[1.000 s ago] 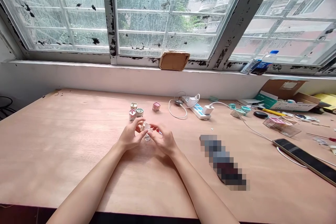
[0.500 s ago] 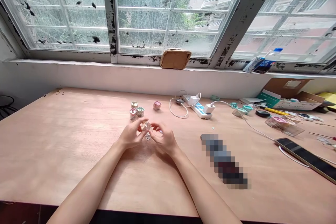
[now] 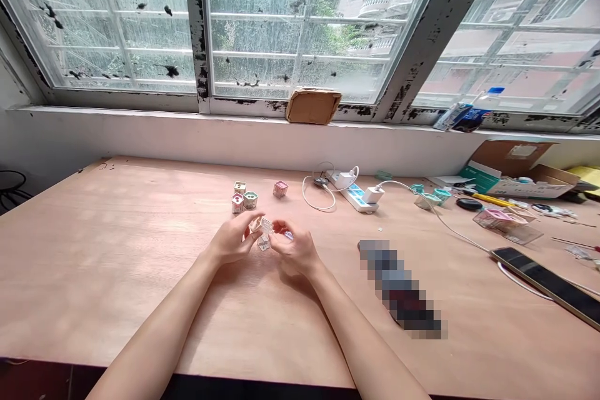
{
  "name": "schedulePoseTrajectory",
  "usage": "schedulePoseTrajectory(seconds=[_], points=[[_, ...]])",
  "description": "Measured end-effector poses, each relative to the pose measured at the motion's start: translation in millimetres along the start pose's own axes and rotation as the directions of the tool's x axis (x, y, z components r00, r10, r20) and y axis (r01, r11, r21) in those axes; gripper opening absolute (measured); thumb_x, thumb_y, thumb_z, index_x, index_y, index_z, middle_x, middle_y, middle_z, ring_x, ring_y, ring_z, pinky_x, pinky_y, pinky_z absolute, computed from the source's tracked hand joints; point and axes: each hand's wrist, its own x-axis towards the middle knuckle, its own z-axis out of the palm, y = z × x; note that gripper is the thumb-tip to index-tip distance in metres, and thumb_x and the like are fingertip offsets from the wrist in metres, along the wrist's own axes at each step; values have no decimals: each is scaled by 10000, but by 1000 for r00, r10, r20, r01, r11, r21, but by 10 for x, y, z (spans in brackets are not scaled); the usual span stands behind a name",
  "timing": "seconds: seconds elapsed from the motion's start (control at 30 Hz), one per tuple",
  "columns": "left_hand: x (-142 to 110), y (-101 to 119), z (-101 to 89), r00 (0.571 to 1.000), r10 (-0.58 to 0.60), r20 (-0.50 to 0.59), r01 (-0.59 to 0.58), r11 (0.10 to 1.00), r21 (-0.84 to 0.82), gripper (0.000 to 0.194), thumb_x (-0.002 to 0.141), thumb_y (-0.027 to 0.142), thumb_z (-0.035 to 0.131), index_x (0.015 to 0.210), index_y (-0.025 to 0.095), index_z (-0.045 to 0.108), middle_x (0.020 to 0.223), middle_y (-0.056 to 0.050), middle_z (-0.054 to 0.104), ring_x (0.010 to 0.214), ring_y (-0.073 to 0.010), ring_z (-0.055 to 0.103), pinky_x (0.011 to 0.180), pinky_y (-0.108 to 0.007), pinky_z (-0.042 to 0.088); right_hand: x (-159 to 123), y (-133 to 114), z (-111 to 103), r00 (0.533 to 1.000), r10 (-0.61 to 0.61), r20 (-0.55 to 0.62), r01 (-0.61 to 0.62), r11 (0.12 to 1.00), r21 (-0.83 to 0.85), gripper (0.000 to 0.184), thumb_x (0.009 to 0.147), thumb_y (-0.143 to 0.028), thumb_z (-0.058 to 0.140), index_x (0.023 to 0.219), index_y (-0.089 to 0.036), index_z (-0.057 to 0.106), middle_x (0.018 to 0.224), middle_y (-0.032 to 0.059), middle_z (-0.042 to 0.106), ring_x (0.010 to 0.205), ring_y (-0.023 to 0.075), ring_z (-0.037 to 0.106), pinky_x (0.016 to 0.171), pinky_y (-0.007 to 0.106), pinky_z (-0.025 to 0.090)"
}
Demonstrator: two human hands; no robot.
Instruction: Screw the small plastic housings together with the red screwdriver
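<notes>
My left hand point(image 3: 233, 239) is closed on a small clear box point(image 3: 266, 225) with a beige part, gripped between thumb and fingers just above the table. My right hand point(image 3: 296, 250) is beside the box's right side, with its fingers curled in a pinch; what they hold, if anything, is too small to make out. Below the box, another small clear piece point(image 3: 264, 243) shows on the table. A purplish bit point(image 3: 289, 235) peeks out behind my right fingers. Beyond my left hand stand small boxes with red point(image 3: 237, 202), green point(image 3: 250, 199) and yellowish point(image 3: 240, 187) tops.
A pink-topped box point(image 3: 280, 188) stands farther back. Behind it are a power strip point(image 3: 359, 195) and white cables. To the right lie a pixelated dark object point(image 3: 398, 287), a phone point(image 3: 548, 284), teal containers point(image 3: 429, 200) and an open carton point(image 3: 525, 178).
The clear box has turned, showing more of its clear end on the right. My right fingers have drawn slightly away from it; my left hand stays nearly in place.
</notes>
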Motion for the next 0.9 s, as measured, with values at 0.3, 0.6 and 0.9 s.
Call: schedulePoseTrajectory(seconds=[0.3,0.6,0.9], points=[[-23,-16,-5,999,-24,-37,23,999,-27,379,970,305,560,1327,184,527,1203,-95,692,793,-168,666,757,-311,553,3,9,-3,997,57,56,-62,994,86,241,855,-387,688,1010,-202,691,890,51,734,756,192,684,728,335,570],[0,13,-16,1000,20,-14,-20,1000,8,366,979,295,539,1332,200,522,1247,-97,677,917,-200,689,807,-321,541,-12,-74,-29,993,101,66,-110,985,133,198,853,-356,692,970,-197,704,944,66,764,819,212,704,785,347,565],[21,92,-44,1000,11,-2,-11,1000,-18,315,967,289,547,1259,171,556,1019,-72,694,738,-157,622,705,-279,493,-5,-78,-26,977,193,88,-210,936,282,210,806,-373,731,909,-189,719,888,56,759,815,223,703,771,348,561]])
